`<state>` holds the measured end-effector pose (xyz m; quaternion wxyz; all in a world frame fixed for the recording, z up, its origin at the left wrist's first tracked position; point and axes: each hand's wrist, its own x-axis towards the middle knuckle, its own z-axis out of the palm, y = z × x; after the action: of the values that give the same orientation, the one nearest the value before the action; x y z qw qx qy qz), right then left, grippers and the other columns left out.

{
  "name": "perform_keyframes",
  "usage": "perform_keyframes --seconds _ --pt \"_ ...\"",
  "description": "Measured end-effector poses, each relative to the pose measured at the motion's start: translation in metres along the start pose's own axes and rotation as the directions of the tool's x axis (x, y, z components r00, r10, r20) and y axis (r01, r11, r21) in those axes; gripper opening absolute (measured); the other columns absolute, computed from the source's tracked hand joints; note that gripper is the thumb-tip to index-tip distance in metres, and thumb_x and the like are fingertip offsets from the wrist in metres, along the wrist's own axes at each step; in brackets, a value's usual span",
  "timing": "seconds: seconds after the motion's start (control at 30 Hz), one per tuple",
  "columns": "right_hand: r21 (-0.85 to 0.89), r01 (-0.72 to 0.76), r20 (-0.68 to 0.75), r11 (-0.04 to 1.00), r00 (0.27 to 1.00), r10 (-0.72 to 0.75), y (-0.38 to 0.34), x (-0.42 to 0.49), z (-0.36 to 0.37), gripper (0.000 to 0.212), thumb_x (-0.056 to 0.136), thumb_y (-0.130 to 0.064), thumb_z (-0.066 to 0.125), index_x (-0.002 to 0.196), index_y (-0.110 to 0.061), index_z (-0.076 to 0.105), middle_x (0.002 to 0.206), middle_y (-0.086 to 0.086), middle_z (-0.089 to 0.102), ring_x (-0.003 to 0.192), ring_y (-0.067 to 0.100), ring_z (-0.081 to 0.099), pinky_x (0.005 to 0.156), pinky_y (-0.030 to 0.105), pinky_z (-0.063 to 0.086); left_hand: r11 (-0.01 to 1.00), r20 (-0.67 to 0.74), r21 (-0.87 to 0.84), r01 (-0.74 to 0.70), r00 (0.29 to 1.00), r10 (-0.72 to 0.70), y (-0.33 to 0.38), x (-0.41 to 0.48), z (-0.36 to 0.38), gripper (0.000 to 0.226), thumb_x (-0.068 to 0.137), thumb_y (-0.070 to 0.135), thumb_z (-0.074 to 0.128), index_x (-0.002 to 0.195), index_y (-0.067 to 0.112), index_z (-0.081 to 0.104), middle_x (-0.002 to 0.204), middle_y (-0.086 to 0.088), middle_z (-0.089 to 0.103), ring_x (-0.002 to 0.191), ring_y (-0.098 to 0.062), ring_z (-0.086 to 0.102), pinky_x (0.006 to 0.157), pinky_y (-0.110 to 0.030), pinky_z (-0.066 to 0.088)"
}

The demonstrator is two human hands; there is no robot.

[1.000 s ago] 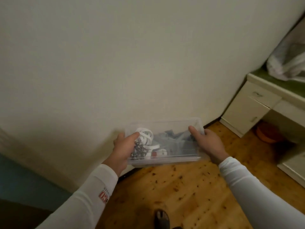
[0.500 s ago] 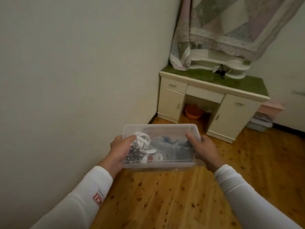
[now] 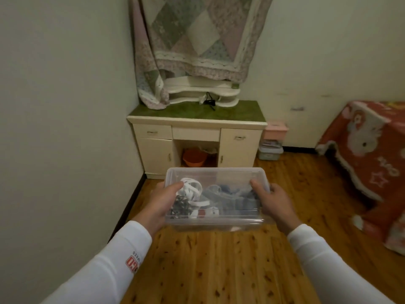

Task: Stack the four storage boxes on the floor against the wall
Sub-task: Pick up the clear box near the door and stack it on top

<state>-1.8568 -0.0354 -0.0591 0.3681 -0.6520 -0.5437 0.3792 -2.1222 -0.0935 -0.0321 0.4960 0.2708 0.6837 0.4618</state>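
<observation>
I hold a clear plastic storage box (image 3: 215, 178) in front of me, above the wooden floor. White straps, dark patterned cloth and blue fabric lie inside it. My left hand (image 3: 161, 202) grips its left end, thumb over the rim. My right hand (image 3: 274, 202) grips the right end the same way. Far off, against the back wall beside the desk, stands a stack: a pink box (image 3: 275, 130) on top, a clear box (image 3: 270, 143) under it and a pale grey-green box (image 3: 269, 154) on the floor.
A cream desk (image 3: 197, 137) with a green top stands in the corner, an orange basin (image 3: 194, 158) under it. A patchwork quilt (image 3: 195, 38) hangs above. A bed with a red blanket (image 3: 368, 148) fills the right side. A plain wall (image 3: 65, 128) runs along my left.
My view has swung right from the bare wall to the desk corner and the bed. The box stays in both hands, carried along with the turn.
</observation>
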Motion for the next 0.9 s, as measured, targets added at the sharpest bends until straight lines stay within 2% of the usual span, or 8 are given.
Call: perform_keyframes --seconds 0.1,0.27,0.33,0.43,0.5,0.63,0.77,0.9 --pt "0.031 -0.050 -0.066 0.998 0.996 0.052 0.013 0.029 -0.033 0.053 0.078 -0.067 0.059 0.109 -0.024 0.057 0.095 -0.002 0.067 0.082 0.019 0.066 0.073 0.045 0.059 1.000 0.079 0.019 -0.009 0.997 0.007 0.019 0.024 0.046 0.044 0.090 0.038 0.065 0.128 0.018 0.061 0.109 -0.008 0.074 0.093 -0.027 0.072 0.063 -0.035 0.059" --pt "0.048 -0.083 -0.151 0.995 0.985 0.089 0.022 0.056 -0.058 0.049 0.079 -0.068 0.058 0.106 -0.028 0.056 0.089 -0.010 0.064 0.077 0.013 0.064 0.058 0.030 0.054 0.997 0.179 0.079 -0.016 0.984 0.002 0.036 0.053 0.092 0.045 0.092 0.039 0.064 0.132 0.020 0.055 0.115 -0.010 0.071 0.101 -0.030 0.069 0.084 -0.047 0.058" --pt "0.046 -0.102 -0.169 0.994 0.980 0.108 0.024 0.066 -0.064 0.045 0.081 -0.066 0.058 0.105 -0.029 0.055 0.091 -0.008 0.064 0.078 0.013 0.064 0.060 0.031 0.053 0.995 0.214 0.096 -0.024 0.977 0.003 0.043 0.066 0.107 0.047 0.093 0.038 0.063 0.135 0.020 0.052 0.119 -0.011 0.068 0.104 -0.032 0.067 0.090 -0.051 0.056" --pt "0.047 -0.152 -0.222 0.987 0.962 0.159 0.028 0.089 -0.073 0.043 0.083 -0.063 0.058 0.107 -0.027 0.055 0.092 -0.007 0.063 0.079 0.013 0.062 0.060 0.029 0.052 0.991 0.291 0.130 -0.007 0.956 -0.032 0.056 0.096 0.135 0.049 0.094 0.034 0.063 0.138 0.017 0.050 0.123 -0.013 0.066 0.108 -0.033 0.065 0.093 -0.052 0.054" --pt "0.049 -0.186 -0.242 0.981 0.951 0.192 0.026 0.103 -0.078 0.043 0.084 -0.061 0.058 0.109 -0.026 0.054 0.094 -0.006 0.062 0.079 0.012 0.061 0.058 0.027 0.049 0.990 0.329 0.142 -0.010 0.944 -0.038 0.064 0.114 0.152 0.049 0.095 0.033 0.062 0.138 0.016 0.050 0.124 -0.014 0.066 0.107 -0.033 0.065 0.085 -0.048 0.057" --pt "0.058 -0.263 -0.341 0.963 0.902 0.267 0.018 0.147 -0.083 0.042 0.086 -0.060 0.057 0.108 -0.024 0.054 0.101 0.000 0.063 0.085 0.018 0.062 0.069 0.034 0.052 0.982 0.389 0.185 -0.027 0.920 -0.048 0.093 0.165 0.187 0.049 0.093 0.033 0.064 0.137 0.015 0.051 0.120 -0.011 0.068 0.100 -0.028 0.067 0.063 -0.034 0.056" --pt "0.074 -0.297 -0.412 0.952 0.860 0.301 0.009 0.185 -0.087 0.043 0.087 -0.060 0.055 0.108 -0.023 0.054 0.099 0.001 0.063 0.080 0.016 0.061 0.068 0.035 0.051 0.982 0.446 0.184 -0.041 0.894 -0.046 0.121 0.218 0.222 0.055 0.091 0.035 0.066 0.138 0.014 0.050 0.124 -0.014 0.066 0.106 -0.033 0.066 0.088 -0.049 0.057" --pt "0.109 -0.320 -0.452 0.941 0.827 0.333 0.001 0.218 -0.088 0.047 0.086 -0.061 0.054 0.109 -0.021 0.056 0.098 0.002 0.064 0.083 0.021 0.065 0.077 0.045 0.057 0.973 0.480 0.213 -0.084 0.877 -0.030 0.148 0.261 0.253 0.052 0.089 0.039 0.065 0.133 0.014 0.054 0.117 -0.014 0.068 0.100 -0.033 0.068 0.084 -0.047 0.059"
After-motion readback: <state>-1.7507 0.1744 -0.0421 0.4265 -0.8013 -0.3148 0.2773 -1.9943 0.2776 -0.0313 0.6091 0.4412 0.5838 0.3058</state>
